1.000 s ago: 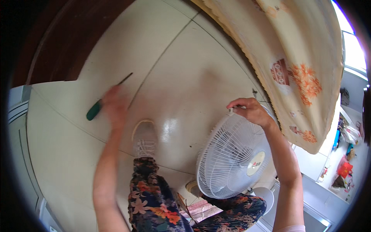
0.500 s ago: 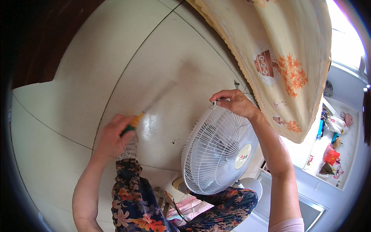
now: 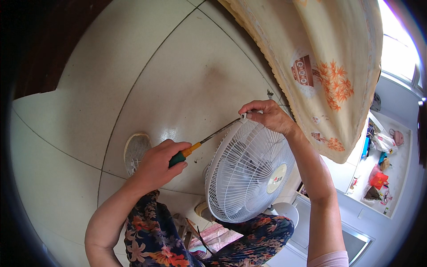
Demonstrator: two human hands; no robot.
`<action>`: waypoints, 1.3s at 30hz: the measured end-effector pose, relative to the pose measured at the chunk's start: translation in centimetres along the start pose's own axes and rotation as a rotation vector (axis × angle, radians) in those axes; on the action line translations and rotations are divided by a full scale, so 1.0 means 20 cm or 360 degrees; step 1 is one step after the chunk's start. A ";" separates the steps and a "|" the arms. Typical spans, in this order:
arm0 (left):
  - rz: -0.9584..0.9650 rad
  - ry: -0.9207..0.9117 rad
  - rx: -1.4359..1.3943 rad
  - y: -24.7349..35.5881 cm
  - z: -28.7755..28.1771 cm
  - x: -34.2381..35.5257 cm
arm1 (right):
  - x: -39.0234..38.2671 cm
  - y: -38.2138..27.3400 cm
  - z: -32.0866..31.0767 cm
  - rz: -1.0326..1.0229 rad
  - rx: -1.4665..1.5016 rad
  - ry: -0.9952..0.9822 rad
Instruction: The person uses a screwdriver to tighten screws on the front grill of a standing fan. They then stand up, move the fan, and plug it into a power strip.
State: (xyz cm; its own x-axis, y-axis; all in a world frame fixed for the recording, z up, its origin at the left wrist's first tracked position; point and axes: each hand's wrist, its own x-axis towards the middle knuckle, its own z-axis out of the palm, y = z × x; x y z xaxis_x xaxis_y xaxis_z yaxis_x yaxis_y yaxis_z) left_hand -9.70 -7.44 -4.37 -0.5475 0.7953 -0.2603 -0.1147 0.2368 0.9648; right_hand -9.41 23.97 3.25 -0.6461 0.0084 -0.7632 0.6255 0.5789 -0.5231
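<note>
Fingers of the left hand [image 3: 153,167] wrap the green handle of a screwdriver [image 3: 191,150], the index finger and thumb lying along either side of it near its yellow collar. The shaft slants up and to the right, over the floor [image 3: 169,71], and its tip reaches the small white clip [image 3: 243,116] at the upper rim of the fan [image 3: 247,171]; whether the tip sits in the clip or only meets it, I cannot tell. Thumb and index finger of the right hand [image 3: 269,116] are pinched together at that clip, the other fingers curled behind. Tilted, with its wire guard facing up and to the right, the fan stands in front of the person, its lower edge just above the knee of the flowered trousers [image 3: 162,242]. Its round white base [image 3: 287,212] shows partly, below the guard. One shoe [image 3: 135,149] rests on the tiles beyond the left hand; another [image 3: 203,211] is partly hidden by the fan. Pink fabric [image 3: 218,236] shows between the legs. A cream cloth [image 3: 329,58] with orange leaves hangs beyond the right hand, and bags [image 3: 379,180] lie on a white shelf [image 3: 402,196] at far right.
</note>
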 end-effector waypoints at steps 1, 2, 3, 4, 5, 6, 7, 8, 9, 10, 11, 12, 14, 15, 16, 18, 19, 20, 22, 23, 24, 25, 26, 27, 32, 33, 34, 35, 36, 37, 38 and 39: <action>0.0006 -0.0006 0.0021 0.00 0.01 0.01 | 0.00 0.00 0.00 0.0000 0.0000 -0.0001; 0.0020 -0.0010 0.0045 0.00 0.01 0.02 | 0.00 0.00 0.00 -0.0001 0.0000 -0.0001; 0.0035 -0.0015 0.0070 -0.01 0.02 0.03 | 0.00 0.00 0.00 -0.0001 0.0000 -0.0001; 0.0050 -0.0019 0.0094 -0.01 0.03 0.04 | 0.00 -0.01 0.00 -0.0001 -0.0004 -0.0002; 0.0051 -0.0027 0.0101 -0.02 0.03 0.05 | 0.00 -0.01 0.00 0.0000 -0.0007 -0.0003; 0.0053 -0.0037 0.0108 -0.02 0.04 0.06 | -0.01 -0.01 0.00 0.0001 -0.0010 -0.0002; 0.0054 -0.0048 0.0116 -0.02 0.04 0.06 | -0.01 0.00 0.00 -0.0004 -0.0010 -0.0002; 0.0068 -0.0043 0.0107 -0.02 0.04 0.06 | 0.00 0.01 0.00 -0.0009 -0.0010 -0.0002; 0.0082 -0.0038 0.0100 -0.03 0.04 0.07 | 0.00 0.01 0.00 -0.0016 -0.0010 -0.0002; 0.0095 -0.0032 0.0092 -0.03 0.05 0.07 | 0.00 0.02 0.00 -0.0021 -0.0013 -0.0003; 0.0091 -0.0037 0.0090 -0.03 0.04 0.07 | 0.00 0.02 -0.01 -0.0026 -0.0014 -0.0005; 0.0089 -0.0043 0.0087 -0.02 0.04 0.08 | 0.00 0.02 -0.01 -0.0030 -0.0017 -0.0005; 0.0093 -0.0037 0.0087 -0.02 0.05 0.08 | 0.00 0.02 -0.01 -0.0026 -0.0005 -0.0008; 0.0099 -0.0026 0.0091 -0.02 0.05 0.08 | 0.00 0.02 -0.01 -0.0024 0.0003 -0.0010; 0.0104 -0.0014 0.0095 -0.02 0.06 0.08 | -0.01 0.02 -0.01 -0.0022 -0.0003 -0.0003; 0.0092 -0.0073 0.0088 -0.02 0.05 0.08 | -0.01 0.00 -0.01 -0.0016 -0.0015 0.0011; 0.0086 -0.0102 0.0084 -0.02 0.05 0.08 | -0.01 0.00 0.00 -0.0015 -0.0013 0.0011; 0.0019 -0.0148 -0.0044 -0.03 0.05 0.08 | -0.01 0.00 0.00 -0.0014 -0.0011 0.0012; -0.0118 -0.0232 -0.0297 -0.04 0.06 0.08 | -0.01 -0.01 0.00 -0.0011 -0.0021 0.0013; -0.0144 -0.0235 -0.0376 -0.05 0.06 0.08 | -0.01 -0.01 0.00 -0.0008 -0.0034 0.0016; -0.0169 -0.0238 -0.0456 -0.06 0.07 0.07 | -0.01 -0.01 0.00 -0.0003 -0.0046 0.0019; -0.0194 -0.0242 -0.0536 -0.07 0.08 0.07 | -0.01 -0.01 0.00 -0.0003 -0.0062 0.0020; -0.0176 -0.0236 -0.0493 -0.07 0.08 0.07 | -0.01 -0.01 0.00 -0.0003 -0.0078 0.0022; -0.0157 -0.0234 -0.0452 -0.07 0.08 0.07 | -0.01 -0.01 0.00 0.0000 -0.0094 0.0024; -0.0219 -0.0263 -0.0442 -0.04 0.08 0.07 | -0.01 0.01 -0.01 0.0005 -0.0095 0.0036; -0.0290 -0.0296 -0.0517 -0.03 0.08 0.07 | -0.01 0.00 0.00 0.0014 -0.0095 0.0036; -0.0360 -0.0329 -0.0592 -0.03 0.08 0.07 | -0.01 0.01 0.00 0.0008 -0.0092 0.0035; -0.0446 -0.0374 -0.0752 -0.03 0.08 0.07 | 0.00 0.01 0.00 0.0001 -0.0089 0.0033; -0.0534 -0.0420 -0.0913 -0.04 0.08 0.07 | 0.00 0.02 0.00 -0.0005 -0.0086 0.0031; -0.0622 -0.0465 -0.1075 -0.05 0.08 0.08 | 0.00 0.02 0.00 -0.0010 -0.0088 0.0031; -0.0648 -0.0511 -0.1158 -0.05 0.07 0.08 | 0.00 0.01 0.00 -0.0015 -0.0090 0.0031; -0.0672 -0.0559 -0.1240 -0.05 0.06 0.09 | 0.00 0.01 0.00 -0.0019 -0.0092 0.0033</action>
State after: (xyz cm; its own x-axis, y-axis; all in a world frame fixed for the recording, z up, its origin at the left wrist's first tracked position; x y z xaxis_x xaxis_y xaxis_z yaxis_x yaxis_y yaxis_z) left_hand -9.61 -5.67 -5.92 -0.0686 0.8815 -0.4671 -0.8356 0.2050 0.5096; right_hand -9.25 24.15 3.14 -0.6628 0.0178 -0.7485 0.5915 0.6254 -0.5089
